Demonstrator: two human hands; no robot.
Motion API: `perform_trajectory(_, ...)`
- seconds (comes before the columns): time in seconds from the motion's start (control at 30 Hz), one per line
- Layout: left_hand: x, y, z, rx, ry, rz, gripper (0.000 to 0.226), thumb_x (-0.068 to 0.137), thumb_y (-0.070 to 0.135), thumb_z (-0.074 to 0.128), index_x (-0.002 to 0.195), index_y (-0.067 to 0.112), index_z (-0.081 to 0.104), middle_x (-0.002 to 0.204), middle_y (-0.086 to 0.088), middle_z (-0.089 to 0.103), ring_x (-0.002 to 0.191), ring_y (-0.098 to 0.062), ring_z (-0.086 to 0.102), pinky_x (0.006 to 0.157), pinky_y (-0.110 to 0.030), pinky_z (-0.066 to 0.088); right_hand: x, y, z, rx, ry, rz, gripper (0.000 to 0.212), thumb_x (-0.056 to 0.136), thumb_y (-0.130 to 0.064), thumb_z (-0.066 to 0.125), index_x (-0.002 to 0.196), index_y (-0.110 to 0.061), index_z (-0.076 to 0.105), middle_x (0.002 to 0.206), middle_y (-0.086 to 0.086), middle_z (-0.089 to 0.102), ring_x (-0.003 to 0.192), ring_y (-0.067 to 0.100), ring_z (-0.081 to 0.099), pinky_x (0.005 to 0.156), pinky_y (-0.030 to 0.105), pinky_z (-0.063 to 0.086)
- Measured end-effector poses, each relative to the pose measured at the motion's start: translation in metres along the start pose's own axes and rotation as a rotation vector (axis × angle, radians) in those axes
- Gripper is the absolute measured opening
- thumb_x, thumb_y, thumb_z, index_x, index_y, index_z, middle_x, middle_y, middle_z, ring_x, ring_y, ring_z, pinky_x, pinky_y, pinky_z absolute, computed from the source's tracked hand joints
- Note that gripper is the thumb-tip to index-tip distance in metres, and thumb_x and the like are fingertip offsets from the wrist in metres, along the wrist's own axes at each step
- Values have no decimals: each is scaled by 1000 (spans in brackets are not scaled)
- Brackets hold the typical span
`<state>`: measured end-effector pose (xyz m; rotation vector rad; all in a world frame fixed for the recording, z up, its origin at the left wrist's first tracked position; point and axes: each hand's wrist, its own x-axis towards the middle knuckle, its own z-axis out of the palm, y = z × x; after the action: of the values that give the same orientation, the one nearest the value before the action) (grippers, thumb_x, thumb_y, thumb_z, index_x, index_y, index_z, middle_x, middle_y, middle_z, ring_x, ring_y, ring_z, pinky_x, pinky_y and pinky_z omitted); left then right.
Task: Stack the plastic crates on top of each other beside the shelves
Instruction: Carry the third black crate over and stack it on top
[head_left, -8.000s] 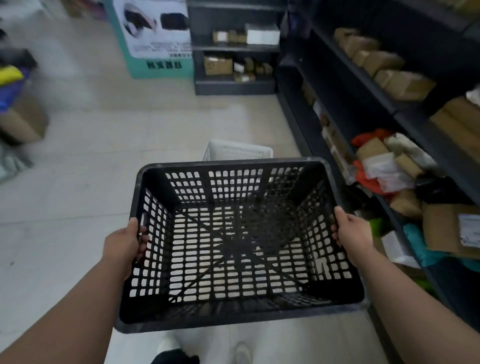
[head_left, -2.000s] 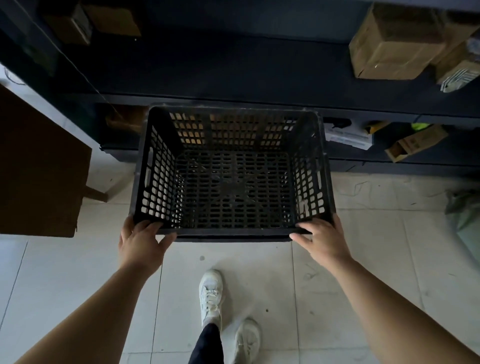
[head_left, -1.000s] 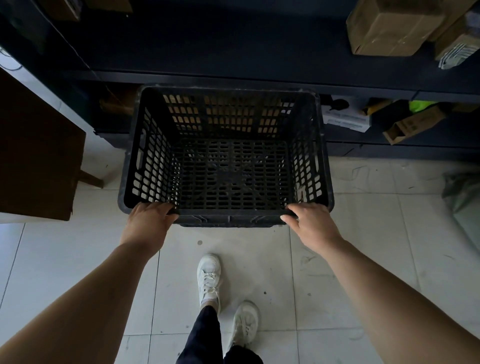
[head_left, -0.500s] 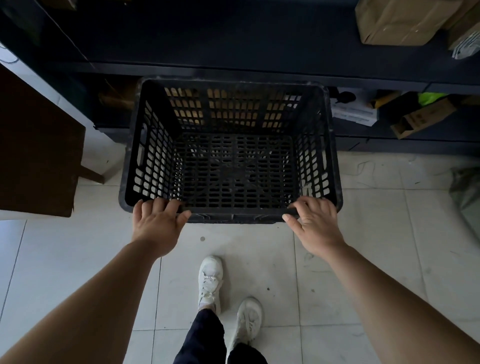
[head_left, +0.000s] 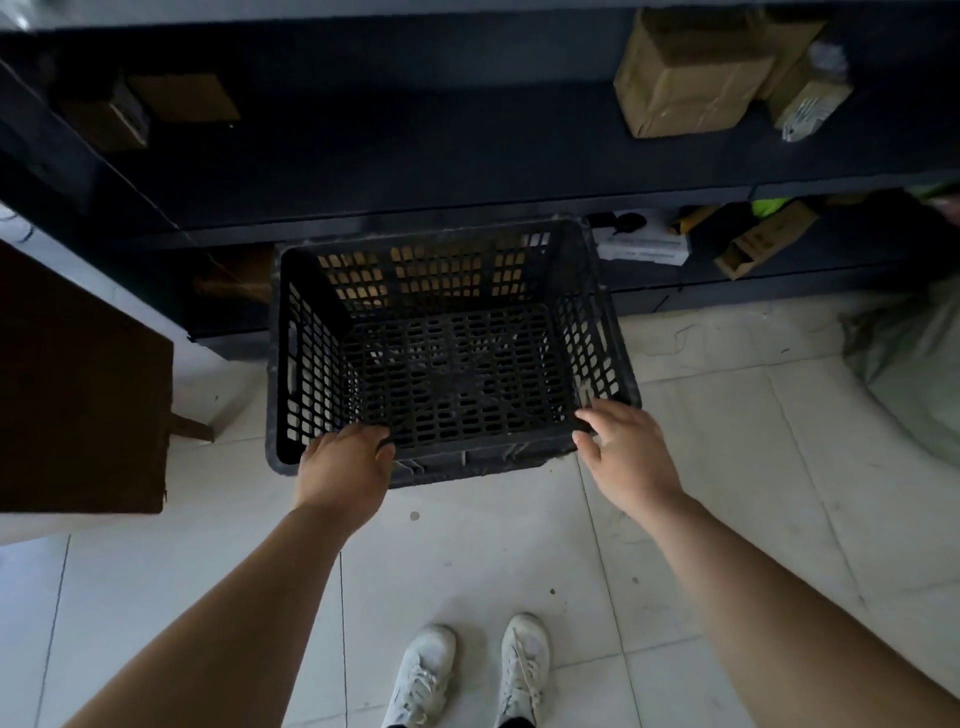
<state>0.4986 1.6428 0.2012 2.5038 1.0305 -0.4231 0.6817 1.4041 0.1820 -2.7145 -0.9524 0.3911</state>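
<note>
A black perforated plastic crate (head_left: 447, 364) stands empty and upright on the tiled floor, its far side against the bottom of the dark shelves (head_left: 415, 171). My left hand (head_left: 343, 470) grips the near rim toward the left corner, fingers curled over the edge. At the near right corner my right hand (head_left: 621, 452) holds the rim loosely between thumb and fingers. No second crate is in view.
A brown cardboard panel (head_left: 78, 395) hangs close on the left. Cardboard boxes (head_left: 685, 78) sit on the shelf above, small packages (head_left: 748, 244) on the bottom shelf. A grey-green bag (head_left: 914, 374) lies on the right. My white shoes (head_left: 467, 670) stand behind the crate.
The crate has gone down and away from me, toward the shelf base. My arms are stretched further out, and my feet stand side by side and further back.
</note>
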Motion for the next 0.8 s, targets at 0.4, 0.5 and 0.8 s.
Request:
perform_trajectory(0.4, -106, 135, -167, 2, 194, 525, 36, 96, 33, 42, 128, 24, 58, 130, 2, 61, 115, -22, 58, 98, -36, 44, -163, -20, -192, 50, 421, 380, 43, 86, -34, 39, 111, -13, 66, 114, 6, 68, 108, 28, 60, 104, 50, 34)
perform_trajectory(0.5, -141, 182, -187, 6, 182, 673, 36, 97, 33, 41, 128, 22, 57, 129, 1, 61, 115, -22, 57, 98, -36, 43, -217, -12, -233, 52, 544, 484, 24, 87, -19, 57, 107, -12, 67, 111, 7, 69, 108, 29, 60, 104, 50, 31)
perform_trajectory(0.8, -268, 338, -169, 98, 98, 1141, 29, 97, 25, 38, 108, 13, 62, 106, -8, 67, 93, -28, 61, 78, -35, 45, -412, 47, -299, -11, 748, 895, 37, 90, -36, 47, 115, -16, 66, 118, 6, 67, 116, 28, 57, 107, 52, 29)
